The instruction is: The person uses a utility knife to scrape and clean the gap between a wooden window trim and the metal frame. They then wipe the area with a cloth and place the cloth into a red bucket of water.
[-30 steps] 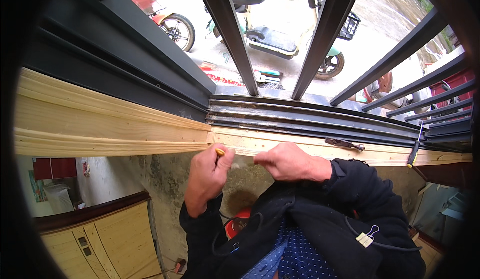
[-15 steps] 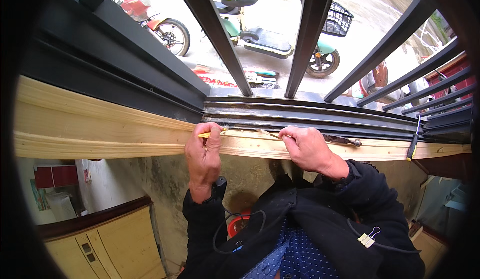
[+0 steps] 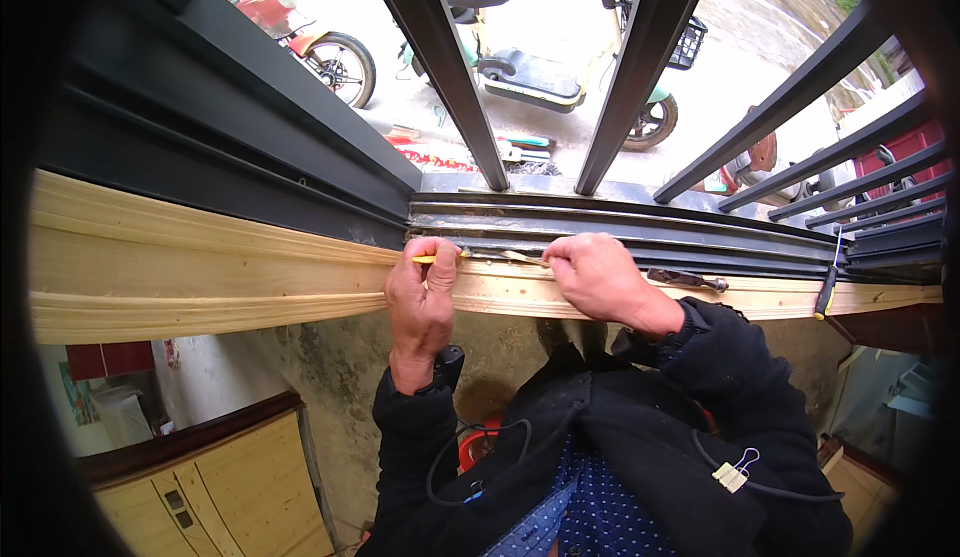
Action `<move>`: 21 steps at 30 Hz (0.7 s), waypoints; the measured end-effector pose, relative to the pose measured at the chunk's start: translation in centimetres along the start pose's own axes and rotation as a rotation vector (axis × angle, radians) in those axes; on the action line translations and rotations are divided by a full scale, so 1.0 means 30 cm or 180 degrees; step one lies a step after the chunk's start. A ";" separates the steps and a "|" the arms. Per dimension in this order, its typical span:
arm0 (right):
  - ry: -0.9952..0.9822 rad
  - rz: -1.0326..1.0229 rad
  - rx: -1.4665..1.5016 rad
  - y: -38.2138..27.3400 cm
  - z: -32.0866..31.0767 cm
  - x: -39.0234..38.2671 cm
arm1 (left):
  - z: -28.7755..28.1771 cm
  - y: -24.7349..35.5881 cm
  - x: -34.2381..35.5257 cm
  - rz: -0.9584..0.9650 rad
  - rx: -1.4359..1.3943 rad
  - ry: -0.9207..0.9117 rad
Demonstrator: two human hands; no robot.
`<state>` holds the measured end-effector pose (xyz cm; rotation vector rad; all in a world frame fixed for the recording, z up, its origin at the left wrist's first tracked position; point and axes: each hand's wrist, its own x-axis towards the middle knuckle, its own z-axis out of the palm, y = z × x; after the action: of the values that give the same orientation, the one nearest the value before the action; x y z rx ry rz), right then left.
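Observation:
My left hand point(image 3: 420, 302) pinches a thin yellow stick point(image 3: 426, 259) between thumb and fingers. Its right end meets a small greyish bit, too small to name. Close by on the right, my right hand point(image 3: 602, 277) is closed on a slim tool with a flat, pale brownish tip point(image 3: 522, 257) pointing left; its kind I cannot make out. Both hands are over the light wooden board point(image 3: 200, 257), beside the dark metal window track point(image 3: 560, 223). A dark tool with a metal end point(image 3: 690, 279) lies on the board right of my right hand.
A yellow-and-black screwdriver point(image 3: 827, 292) leans at the right end of the track. Dark bars point(image 3: 635, 67) rise beyond it, with a scooter point(image 3: 530, 77) and a red motorbike point(image 3: 330, 62) outside. Below are a wooden cabinet point(image 3: 215, 492) and a red bucket point(image 3: 478, 447).
My left hand has shifted slightly right with the yellow stick. My right hand has moved a little left and up, bringing the two hands closer together.

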<state>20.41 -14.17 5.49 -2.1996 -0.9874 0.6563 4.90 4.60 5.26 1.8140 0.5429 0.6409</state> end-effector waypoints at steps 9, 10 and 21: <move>0.0190 -0.0362 0.0535 -0.039 0.132 0.071 | -0.032 0.018 0.002 -0.0250 0.0096 -0.0289; 0.0230 -0.0470 0.0562 -0.037 0.138 0.074 | -0.033 0.019 0.003 -0.0220 0.0084 -0.0288; -0.0157 -0.1357 0.0779 -0.052 0.127 -0.018 | -0.128 0.139 -0.102 -0.0279 0.0812 -0.0676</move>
<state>16.87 -12.49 4.12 -1.6963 -1.2784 0.5953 0.31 4.03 9.73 2.0552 0.5765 0.3244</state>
